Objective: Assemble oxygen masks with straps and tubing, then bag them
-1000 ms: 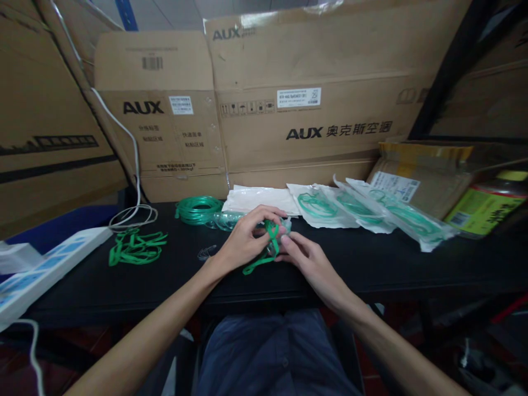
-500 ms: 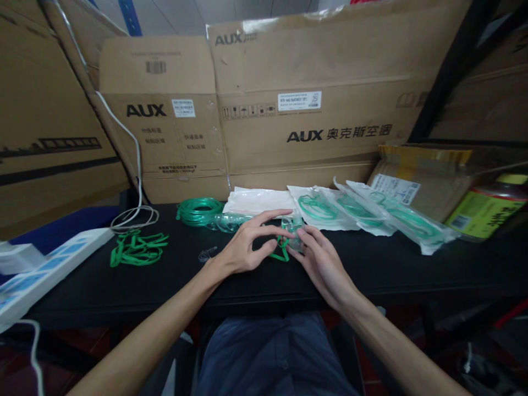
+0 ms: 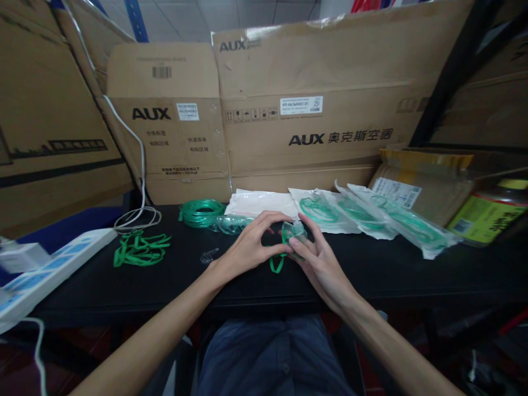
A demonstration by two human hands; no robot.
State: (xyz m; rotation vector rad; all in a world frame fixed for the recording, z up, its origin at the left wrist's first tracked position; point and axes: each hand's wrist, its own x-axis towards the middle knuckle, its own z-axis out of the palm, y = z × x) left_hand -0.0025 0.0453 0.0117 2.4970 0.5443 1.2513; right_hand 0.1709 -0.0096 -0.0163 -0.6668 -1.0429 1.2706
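Cup of clear plastic [image 3: 299, 235], small and mask-like, sits between the two hands above the front half of the desk [image 3: 165, 294]; the right hand [image 3: 319, 258] grips it, thumb on the near side and index finger reaching up by its top; the left hand [image 3: 256, 242] arches in from the other side, fingers bent and thumb stretched toward the cup, its tip at or beside the lower edge; whether the left fingers pinch anything, I cannot tell; a green strap [image 3: 277, 267] hangs in a loop below the cup, near the left thumb.

Behind the left hand lies a row of clear cups [image 3: 231, 224], partly hidden by it, with a coil of green tubing [image 3: 200, 213] just beside the row; a white packet [image 3: 262, 202] lies behind the row, and to its right are see-through packets [image 3: 324, 209] with green tubing inside, some overlapping; a tangle of green straps [image 3: 141, 250] lies well to the left, near a white power strip [image 3: 61, 269]; a small clear piece [image 3: 209, 254] rests by the left wrist, too faint to make out; a bottle [image 3: 487, 212] with a yellow-green label stands at the far right, beside a cardboard box [image 3: 429, 181]; large printed cardboard [image 3: 330, 71] rises along the back.
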